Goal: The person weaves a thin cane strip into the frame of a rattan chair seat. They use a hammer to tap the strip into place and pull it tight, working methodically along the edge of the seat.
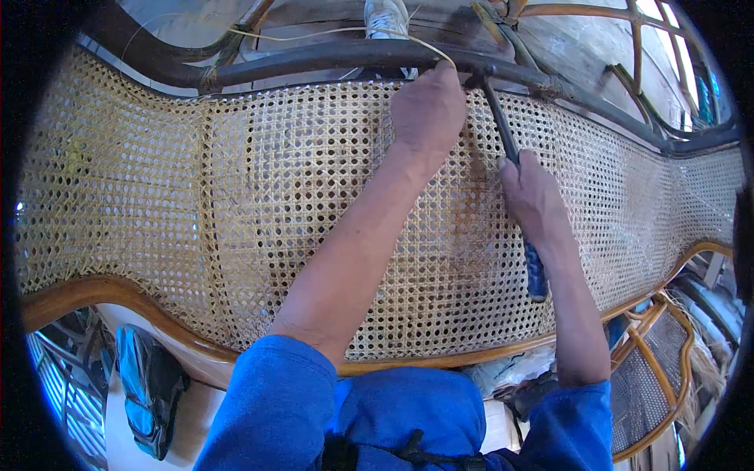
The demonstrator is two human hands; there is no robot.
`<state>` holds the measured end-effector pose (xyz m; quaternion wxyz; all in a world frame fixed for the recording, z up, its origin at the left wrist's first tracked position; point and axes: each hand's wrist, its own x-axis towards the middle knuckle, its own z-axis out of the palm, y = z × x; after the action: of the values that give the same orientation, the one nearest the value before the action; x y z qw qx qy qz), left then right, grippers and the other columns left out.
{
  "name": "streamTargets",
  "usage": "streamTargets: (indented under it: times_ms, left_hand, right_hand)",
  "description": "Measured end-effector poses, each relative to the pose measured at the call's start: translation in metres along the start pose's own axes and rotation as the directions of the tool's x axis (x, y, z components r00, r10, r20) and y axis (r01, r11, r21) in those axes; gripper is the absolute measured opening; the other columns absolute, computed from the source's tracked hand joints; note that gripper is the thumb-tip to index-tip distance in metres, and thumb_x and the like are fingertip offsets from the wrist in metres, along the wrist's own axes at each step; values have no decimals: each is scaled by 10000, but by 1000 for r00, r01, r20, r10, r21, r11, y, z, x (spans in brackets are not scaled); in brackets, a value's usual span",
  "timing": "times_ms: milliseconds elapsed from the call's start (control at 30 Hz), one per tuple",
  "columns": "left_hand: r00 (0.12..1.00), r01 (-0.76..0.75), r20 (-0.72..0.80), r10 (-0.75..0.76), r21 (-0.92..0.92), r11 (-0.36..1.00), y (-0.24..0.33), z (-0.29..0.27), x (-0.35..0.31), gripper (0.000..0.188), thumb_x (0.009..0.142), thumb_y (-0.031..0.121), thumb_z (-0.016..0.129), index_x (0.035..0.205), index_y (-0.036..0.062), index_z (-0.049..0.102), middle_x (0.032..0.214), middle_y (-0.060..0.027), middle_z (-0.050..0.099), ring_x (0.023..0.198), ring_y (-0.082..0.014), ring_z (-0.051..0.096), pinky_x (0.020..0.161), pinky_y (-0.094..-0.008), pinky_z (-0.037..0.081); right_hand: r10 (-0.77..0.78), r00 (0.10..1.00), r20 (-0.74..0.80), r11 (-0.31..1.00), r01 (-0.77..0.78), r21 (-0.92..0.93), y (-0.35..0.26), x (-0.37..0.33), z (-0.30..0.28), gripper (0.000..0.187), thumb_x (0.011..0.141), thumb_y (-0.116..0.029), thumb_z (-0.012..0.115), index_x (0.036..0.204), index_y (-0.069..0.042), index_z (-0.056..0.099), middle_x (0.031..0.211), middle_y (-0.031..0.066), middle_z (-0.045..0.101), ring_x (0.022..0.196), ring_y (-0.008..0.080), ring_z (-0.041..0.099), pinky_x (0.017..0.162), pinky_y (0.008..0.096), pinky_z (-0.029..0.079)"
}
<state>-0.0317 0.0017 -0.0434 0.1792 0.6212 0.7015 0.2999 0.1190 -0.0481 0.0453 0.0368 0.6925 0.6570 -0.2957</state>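
A woven cane panel (pixel 314 204) in a wooden frame spreads out before me. My left hand (pixel 430 108) is closed at the dark far rail (pixel 314 64), its fingers pinching a thin pale cane strip (pixel 330 35) that curves away to the left. Whether a nail is also between the fingertips cannot be made out. My right hand (pixel 531 192) grips a hammer (pixel 501 118) by its handle, whose dark blue end sticks out below the wrist. The hammer's head is at the rail, just right of my left fingers.
A curved brown wooden rail (pixel 440 361) borders the panel close to my body. A black and blue bag (pixel 145 392) lies at lower left. At lower right stands another cane-woven frame (pixel 652 377). Beyond the far rail are a pale shoe (pixel 385 17) and rattan poles (pixel 577 11).
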Motion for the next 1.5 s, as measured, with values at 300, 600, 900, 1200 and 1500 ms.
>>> streamTargets:
  times_ms: [300, 600, 900, 1200, 1500]
  left_hand:
    - [1000, -30, -13, 29, -68, 997, -3, -2, -2, 113, 826, 167, 598, 858, 65, 633, 758, -164, 658, 697, -337, 654, 629, -433, 525]
    - [1000, -8, -5, 8, -23, 1000, 0, -1, 1, 133, 839, 187, 579, 850, 60, 618, 784, -156, 665, 721, -340, 654, 637, -436, 523]
    - [1000, -7, -2, 7, -25, 1000, -1, -1, -2, 142, 840, 191, 572, 861, 70, 643, 817, -162, 667, 740, -345, 654, 660, -437, 518]
    - [1000, 3, 28, -2, -8, 1000, -1, -2, -1, 152, 838, 194, 576, 882, 60, 635, 812, -148, 668, 745, -339, 653, 666, -436, 517]
    - [1000, -6, 18, 6, -3, 1000, 0, -3, -1, 143, 833, 176, 573, 873, 56, 638, 810, -167, 665, 746, -336, 657, 669, -436, 521]
  right_hand:
    - [142, 987, -69, 769, -66, 636, -3, -19, -27, 235, 903, -206, 493, 955, 23, 509, 740, 157, 579, 731, 185, 623, 561, 311, 495]
    - [64, 998, 20, 940, -67, 333, 15, -3, 0, 286, 902, -279, 534, 860, 1, 493, 657, 197, 546, 597, 324, 569, 583, 416, 443]
    - [84, 995, -60, 914, -53, 401, -7, -8, -1, 300, 929, -275, 508, 860, 16, 485, 663, 230, 554, 612, 379, 565, 587, 426, 448]
    - [55, 998, -29, 963, -45, 265, -12, -4, 0, 303, 931, -276, 494, 888, 25, 497, 718, 276, 584, 701, 451, 593, 632, 484, 452]
    - [53, 998, -15, 986, -50, 159, -9, -3, 7, 286, 924, -256, 511, 885, 28, 500, 729, 278, 590, 705, 445, 600, 627, 471, 460]
